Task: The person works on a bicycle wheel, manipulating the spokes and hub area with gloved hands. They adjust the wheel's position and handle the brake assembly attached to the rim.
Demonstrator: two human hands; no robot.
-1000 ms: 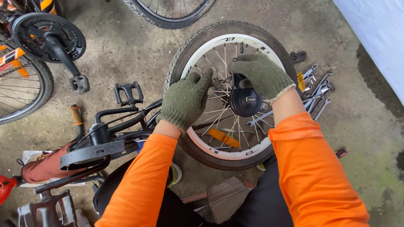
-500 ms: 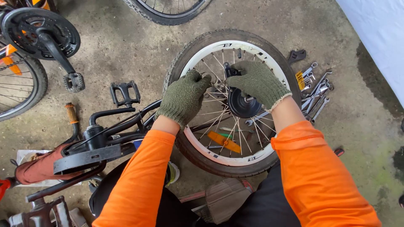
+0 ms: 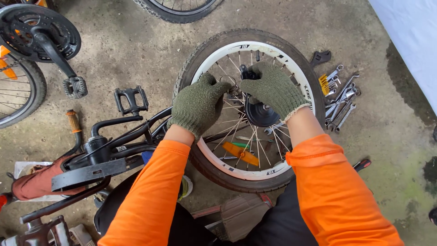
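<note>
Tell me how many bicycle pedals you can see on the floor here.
2: one pedal on the crank arm at upper left, another pedal beside the black frame. More may be hidden.

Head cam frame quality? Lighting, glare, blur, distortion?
Head view: soft, even daylight, only faint shadows under the wheel; no glare, though the white sheet at top right is near blown out; both gloved hands, left and right, are sharp; wide-angle lens bends the edges.
</note>
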